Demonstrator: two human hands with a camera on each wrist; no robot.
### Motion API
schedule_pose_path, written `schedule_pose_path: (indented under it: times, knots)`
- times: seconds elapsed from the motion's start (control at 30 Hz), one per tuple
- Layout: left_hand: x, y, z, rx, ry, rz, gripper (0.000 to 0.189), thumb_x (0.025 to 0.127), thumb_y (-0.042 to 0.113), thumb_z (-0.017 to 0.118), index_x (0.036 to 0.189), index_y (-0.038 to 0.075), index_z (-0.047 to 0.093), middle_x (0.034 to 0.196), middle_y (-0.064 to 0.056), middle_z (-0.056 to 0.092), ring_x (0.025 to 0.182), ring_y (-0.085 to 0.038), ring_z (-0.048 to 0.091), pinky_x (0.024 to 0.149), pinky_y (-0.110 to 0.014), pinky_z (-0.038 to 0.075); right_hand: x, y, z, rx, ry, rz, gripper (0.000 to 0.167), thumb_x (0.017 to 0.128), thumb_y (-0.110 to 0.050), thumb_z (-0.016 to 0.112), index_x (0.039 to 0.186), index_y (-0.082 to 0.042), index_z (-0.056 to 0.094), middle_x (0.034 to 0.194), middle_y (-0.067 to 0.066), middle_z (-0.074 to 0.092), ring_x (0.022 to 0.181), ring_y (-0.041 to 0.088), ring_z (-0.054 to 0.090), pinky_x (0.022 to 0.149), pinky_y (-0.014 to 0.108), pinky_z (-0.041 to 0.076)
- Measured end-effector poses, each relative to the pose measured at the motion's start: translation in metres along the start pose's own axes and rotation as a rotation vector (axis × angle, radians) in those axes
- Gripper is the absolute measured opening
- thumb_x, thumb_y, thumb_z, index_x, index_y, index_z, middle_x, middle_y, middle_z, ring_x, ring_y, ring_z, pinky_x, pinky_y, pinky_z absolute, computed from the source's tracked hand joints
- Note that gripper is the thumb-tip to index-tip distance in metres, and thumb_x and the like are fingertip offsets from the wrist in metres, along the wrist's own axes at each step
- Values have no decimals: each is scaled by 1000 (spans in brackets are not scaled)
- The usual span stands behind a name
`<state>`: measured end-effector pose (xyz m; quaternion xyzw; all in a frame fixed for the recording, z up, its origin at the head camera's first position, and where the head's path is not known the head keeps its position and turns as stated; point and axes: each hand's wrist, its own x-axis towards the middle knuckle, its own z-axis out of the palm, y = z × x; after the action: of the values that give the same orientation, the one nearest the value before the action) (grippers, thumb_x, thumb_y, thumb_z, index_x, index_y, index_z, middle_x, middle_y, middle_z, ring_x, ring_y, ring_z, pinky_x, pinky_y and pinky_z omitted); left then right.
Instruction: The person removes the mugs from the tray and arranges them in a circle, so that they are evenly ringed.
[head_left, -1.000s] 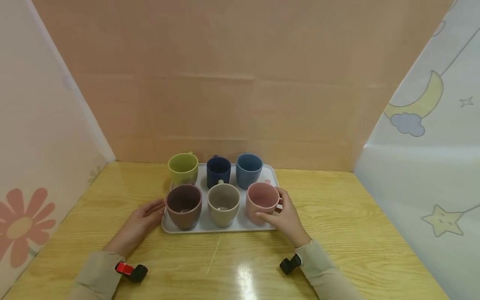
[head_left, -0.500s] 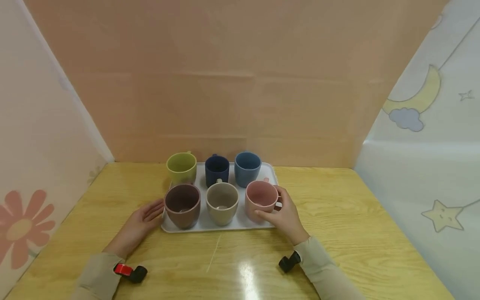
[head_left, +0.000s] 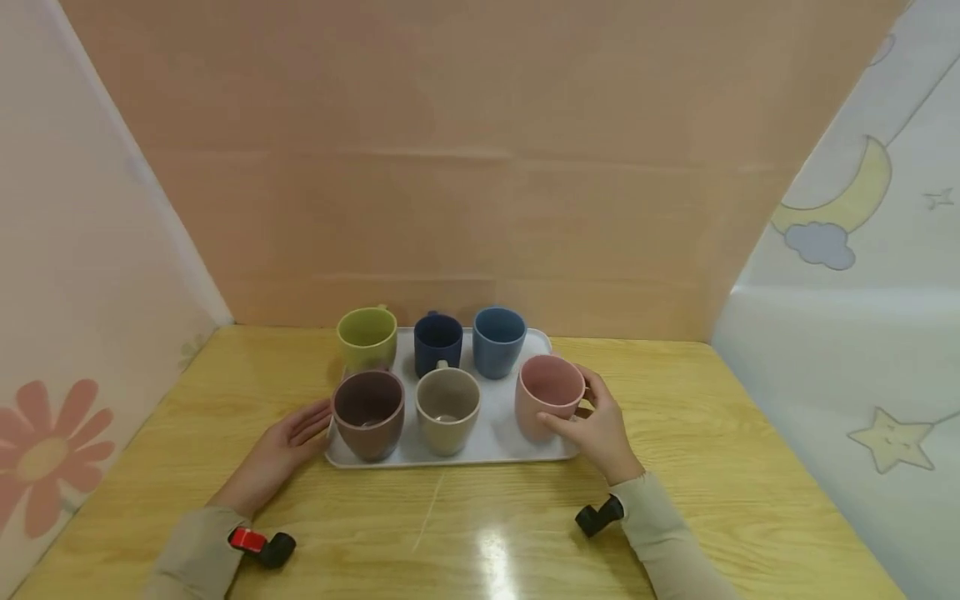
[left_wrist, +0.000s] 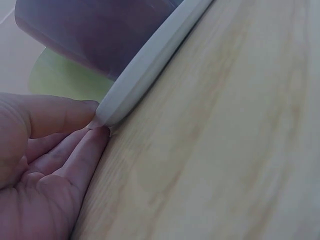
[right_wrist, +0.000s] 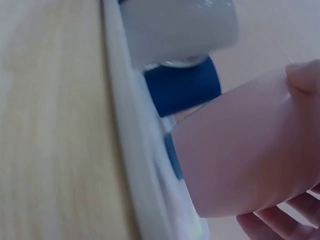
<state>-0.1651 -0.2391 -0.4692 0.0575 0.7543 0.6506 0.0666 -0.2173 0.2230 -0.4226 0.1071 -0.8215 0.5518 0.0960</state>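
Observation:
My right hand (head_left: 600,425) holds the pink mug (head_left: 536,417), thumb on the near side and fingers at the handle side. This mug (right_wrist: 240,150) is upright over the right end of the white tray (head_left: 497,429). In the right wrist view a gap shows under its base, with the light blue mug (right_wrist: 173,156) behind. At the tray's left edge, my left hand (head_left: 273,454) pinches the rim (left_wrist: 130,87) between thumb and fingertips. Beside it stands the brown mug (head_left: 367,433), then the beige mug (head_left: 446,425).
Along the tray's back row stand a yellow-green mug (head_left: 367,346), a dark blue mug (head_left: 437,354) and the light blue mug. The tray lies on a wood-grain table (head_left: 675,400). Behind it rises a tan backdrop (head_left: 480,208), with patterned side panels left and right.
My right hand has shifted the pink mug rightward and slightly up, away from the beige mug. My left hand stays at the tray's edge, and the other mugs have not moved.

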Motion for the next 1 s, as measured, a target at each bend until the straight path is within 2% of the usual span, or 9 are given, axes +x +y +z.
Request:
schedule_pose_path:
  times: [0.23,0.37,0.6,0.83,1.0]
  knots:
    - [2,1,1,-8,-10,19,72,101,18,65,158,-4,26,158,-26,33,121,12,48,98,-11,42,8,3,-28,17,63,-23,82,79,-6,88,149,-6,45,141,12,53,120,20,51,86,14,50]
    - [1,1,1,-15,-8,13,72,101,17,65,158,-3,26,159,-25,33,121,13,48,97,-10,42,15,6,-42,-21,77,-33,82,81,-6,86,150,-5,43,142,12,52,119,15,50,86,12,49]
    - [1,0,0,-18,-13,20,72,101,17,64,158,-3,25,160,-26,31,122,12,48,98,-10,42,33,16,-63,-88,87,-28,80,84,-9,84,151,-5,41,143,14,50,124,23,49,85,10,48]
    - [0,0,0,-25,-7,16,72,101,17,65,158,-2,26,159,-25,33,122,11,49,98,-10,43,56,31,-76,-127,134,44,79,86,-20,84,152,-7,41,143,11,48,121,16,48,86,11,46]
    - [0,0,0,-39,-11,17,72,101,16,65,158,-4,25,159,-26,32,122,11,49,98,-11,43,70,42,-84,-127,181,109,83,87,-29,83,153,-6,38,146,12,46,124,24,47,89,16,44]
